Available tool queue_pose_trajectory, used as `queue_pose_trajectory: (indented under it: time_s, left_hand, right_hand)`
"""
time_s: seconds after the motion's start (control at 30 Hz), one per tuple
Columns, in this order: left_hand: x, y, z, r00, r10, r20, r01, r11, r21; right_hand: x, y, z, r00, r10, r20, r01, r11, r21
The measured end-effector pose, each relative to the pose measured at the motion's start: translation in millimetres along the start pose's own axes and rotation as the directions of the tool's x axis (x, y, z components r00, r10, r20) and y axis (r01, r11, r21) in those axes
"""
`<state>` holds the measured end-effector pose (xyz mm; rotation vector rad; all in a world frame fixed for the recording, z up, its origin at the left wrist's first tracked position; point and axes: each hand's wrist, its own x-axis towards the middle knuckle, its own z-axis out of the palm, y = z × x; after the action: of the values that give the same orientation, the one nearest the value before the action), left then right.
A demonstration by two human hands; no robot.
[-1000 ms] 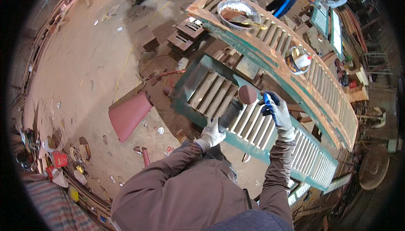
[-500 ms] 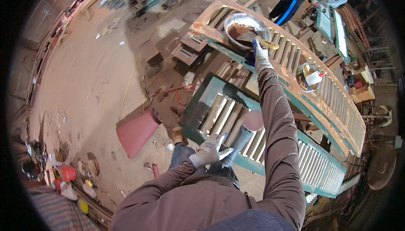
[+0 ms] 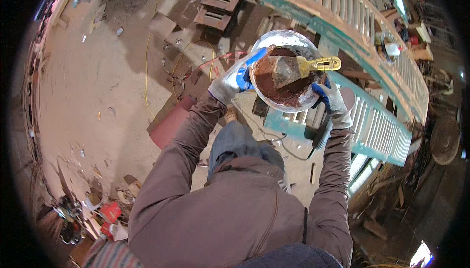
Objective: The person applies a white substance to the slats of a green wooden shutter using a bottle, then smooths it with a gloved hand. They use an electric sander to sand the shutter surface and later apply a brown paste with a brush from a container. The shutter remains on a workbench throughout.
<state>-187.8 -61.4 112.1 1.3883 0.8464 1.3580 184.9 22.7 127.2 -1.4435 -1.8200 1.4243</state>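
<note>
Between my two gloved hands I carry a round, white-smeared bowl [image 3: 289, 108] with reddish-brown paste [image 3: 266, 79] inside. A putty knife [image 3: 318, 64] with a yellow handle lies across it, its wide blade over the paste and its handle sticking out past the right rim. My left hand [image 3: 237, 79], in a grey glove with blue fingers, grips the left rim. The right hand [image 3: 331, 99] is closed on the lower right rim, below the knife's handle. Both forearms reach forward from the lower edge. Part of each hand's fingers is hidden by the bowl.
A louvred wooden shutter [image 3: 362, 33] stretches across the upper right, with a small tub [image 3: 389, 47] on it. A green louvred shutter [image 3: 374, 121] lies nearer me. Brown slatted pieces [image 3: 215, 18] stand ahead. A yellow cord [image 3: 148, 84] and a dark red panel [image 3: 169, 123] lie on the floor.
The bowl has left the wooden shutter and is now in front of me. My left hand has come up onto its rim, and my right hand has drawn back toward me with it.
</note>
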Motion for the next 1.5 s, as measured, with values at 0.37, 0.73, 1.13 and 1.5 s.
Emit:
queue_pose_trajectory:
  time_s: [0.37, 0.73, 1.13, 1.5]
  left_hand:
    - [-93.6, 43.7, 56.4, 0.982, -0.11, -0.155, 0.071, 0.97, -0.234]
    - [-137.7, 86.5, 67.0, 0.974, -0.215, -0.071, 0.182, 0.93, -0.32]
    - [-140.1, 57.4, 42.3, 0.916, -0.358, 0.18, 0.394, 0.888, -0.236]
    - [-14.6, 38.9, -16.5, 0.911, -0.317, 0.265, 0.372, 0.908, -0.191]
  right_hand:
    - [-99.5, -126.6, 168.8, 0.748, 0.001, -0.664, -0.159, 0.971, -0.177]
    - [-227.2, -159.5, 252.2, 0.753, -0.344, -0.561, 0.04, 0.875, -0.482]
    - [-221.4, -160.2, 279.4, 0.777, -0.074, -0.625, -0.322, 0.806, -0.496]
    - [-84.3, -168.9, 275.7, 0.706, -0.045, -0.707, -0.391, 0.807, -0.442]
